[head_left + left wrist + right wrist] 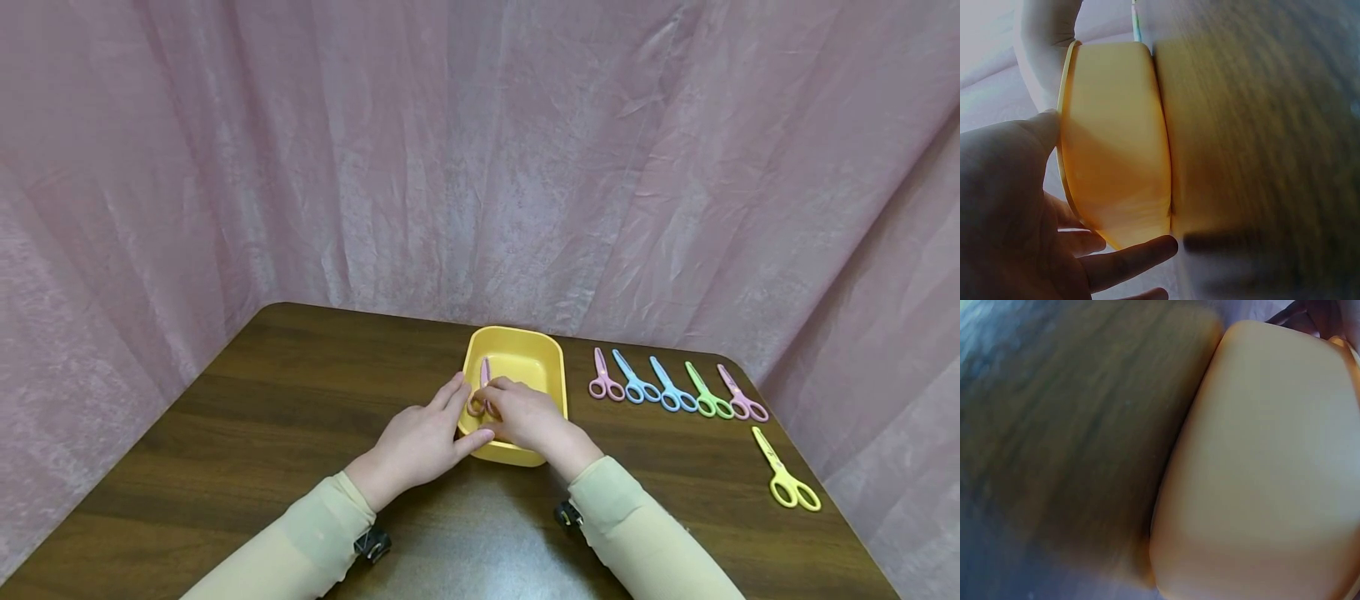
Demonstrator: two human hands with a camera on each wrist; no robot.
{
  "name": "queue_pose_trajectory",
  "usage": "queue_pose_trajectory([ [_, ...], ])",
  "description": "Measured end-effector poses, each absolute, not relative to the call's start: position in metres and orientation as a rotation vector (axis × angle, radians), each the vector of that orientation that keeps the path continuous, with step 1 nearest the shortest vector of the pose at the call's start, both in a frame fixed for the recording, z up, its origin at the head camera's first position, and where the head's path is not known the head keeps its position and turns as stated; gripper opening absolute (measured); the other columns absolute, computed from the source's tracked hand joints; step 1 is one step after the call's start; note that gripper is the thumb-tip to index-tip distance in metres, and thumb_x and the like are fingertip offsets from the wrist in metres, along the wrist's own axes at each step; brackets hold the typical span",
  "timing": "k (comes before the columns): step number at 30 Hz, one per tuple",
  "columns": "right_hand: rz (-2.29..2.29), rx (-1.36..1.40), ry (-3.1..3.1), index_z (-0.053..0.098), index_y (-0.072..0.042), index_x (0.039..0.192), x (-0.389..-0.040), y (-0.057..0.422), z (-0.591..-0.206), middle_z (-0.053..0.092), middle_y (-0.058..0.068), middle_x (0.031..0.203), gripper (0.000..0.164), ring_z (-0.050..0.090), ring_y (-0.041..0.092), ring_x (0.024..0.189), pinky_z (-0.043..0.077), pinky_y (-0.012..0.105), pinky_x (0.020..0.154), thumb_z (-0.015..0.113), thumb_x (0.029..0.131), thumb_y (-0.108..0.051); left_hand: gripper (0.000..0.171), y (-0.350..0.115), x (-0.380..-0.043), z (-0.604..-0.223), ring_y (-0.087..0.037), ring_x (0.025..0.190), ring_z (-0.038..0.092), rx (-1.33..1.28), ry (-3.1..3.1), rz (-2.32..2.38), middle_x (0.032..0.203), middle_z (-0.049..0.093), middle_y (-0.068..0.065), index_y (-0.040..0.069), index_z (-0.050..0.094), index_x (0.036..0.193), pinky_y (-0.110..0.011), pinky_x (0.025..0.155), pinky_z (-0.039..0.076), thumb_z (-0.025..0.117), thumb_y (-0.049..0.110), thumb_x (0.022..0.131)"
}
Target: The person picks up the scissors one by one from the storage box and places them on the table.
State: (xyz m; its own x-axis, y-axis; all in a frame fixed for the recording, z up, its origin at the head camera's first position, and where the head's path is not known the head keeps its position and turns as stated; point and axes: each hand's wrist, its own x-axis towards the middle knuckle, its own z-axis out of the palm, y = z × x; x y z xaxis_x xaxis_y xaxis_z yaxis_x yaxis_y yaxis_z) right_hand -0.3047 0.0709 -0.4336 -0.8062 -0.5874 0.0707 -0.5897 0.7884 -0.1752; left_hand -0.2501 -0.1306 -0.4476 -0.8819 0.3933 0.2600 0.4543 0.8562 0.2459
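Observation:
A yellow plastic container stands on the table, open at the top. My left hand lies against its near left corner, fingers extended along the left side and thumb at the near rim. In the left wrist view, the left hand has its thumb on the rim of the container and fingertips by its wall. My right hand reaches inside, fingers curled on the handles of purple scissors. Their blades point away along the container's left side, and the right hand partly hides the handles.
On the right stand out pink scissors, blue scissors, more blue scissors, green scissors and more pink scissors, lying in a row. Yellow scissors lie nearer, by the right edge. A pink curtain hangs behind the table.

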Motion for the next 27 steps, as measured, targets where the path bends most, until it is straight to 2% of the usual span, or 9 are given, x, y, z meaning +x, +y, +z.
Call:
queue_pose_trajectory([
  [3, 0.277, 0.975, -2.973, 0.075, -0.02, 0.126, -0.3051, 0.071, -0.4329, 0.067, 0.006, 0.12, 0.035, 0.064, 0.026, 0.104, 0.056, 0.046, 0.087, 0.09, 0.095, -0.029, 0.086, -0.1308, -0.25, -0.4474, -0.036, 0.077, 0.074, -0.65, -2.839, -0.456, 0.173, 0.041, -0.02, 0.001, 0.048, 0.165, -0.047, 0.065, 0.061, 0.06, 0.065, 0.109],
  [6, 0.258, 0.972, -2.981, 0.075, -0.021, 0.121, -0.3055, 0.0706, -0.4334, 0.064, 0.004, 0.11, 0.031, 0.061, 0.023, 0.099, 0.054, 0.045, 0.084, 0.09, 0.095, -0.029, 0.086, -0.1308, -0.25, -0.447, -0.035, 0.075, 0.074, -0.644, -2.846, -0.46, 0.173, 0.04, -0.02, 0.001, 0.047, 0.166, -0.047, 0.065, 0.061, 0.06, 0.065, 0.109],
  [15, 0.238, 0.913, -2.998, 0.073, -0.021, 0.123, -0.3048, 0.07, -0.4331, 0.064, 0.002, 0.112, 0.034, 0.063, 0.024, 0.099, 0.056, 0.047, 0.082, 0.088, 0.096, -0.035, 0.085, -0.1307, -0.2502, -0.4474, -0.037, 0.08, 0.075, -0.649, -2.852, -0.463, 0.174, 0.039, -0.02, 0.002, 0.047, 0.166, -0.048, 0.067, 0.062, 0.059, 0.064, 0.11],
  [27, 0.282, 0.904, -2.982, 0.073, -0.022, 0.115, -0.3034, 0.0704, -0.4328, 0.065, 0.002, 0.109, 0.025, 0.063, 0.023, 0.096, 0.057, 0.047, 0.081, 0.085, 0.099, -0.035, 0.086, -0.1308, -0.25, -0.4479, -0.039, 0.087, 0.077, -0.643, -2.87, -0.469, 0.175, 0.038, -0.02, 0.003, 0.045, 0.167, -0.049, 0.07, 0.063, 0.057, 0.065, 0.11],
])
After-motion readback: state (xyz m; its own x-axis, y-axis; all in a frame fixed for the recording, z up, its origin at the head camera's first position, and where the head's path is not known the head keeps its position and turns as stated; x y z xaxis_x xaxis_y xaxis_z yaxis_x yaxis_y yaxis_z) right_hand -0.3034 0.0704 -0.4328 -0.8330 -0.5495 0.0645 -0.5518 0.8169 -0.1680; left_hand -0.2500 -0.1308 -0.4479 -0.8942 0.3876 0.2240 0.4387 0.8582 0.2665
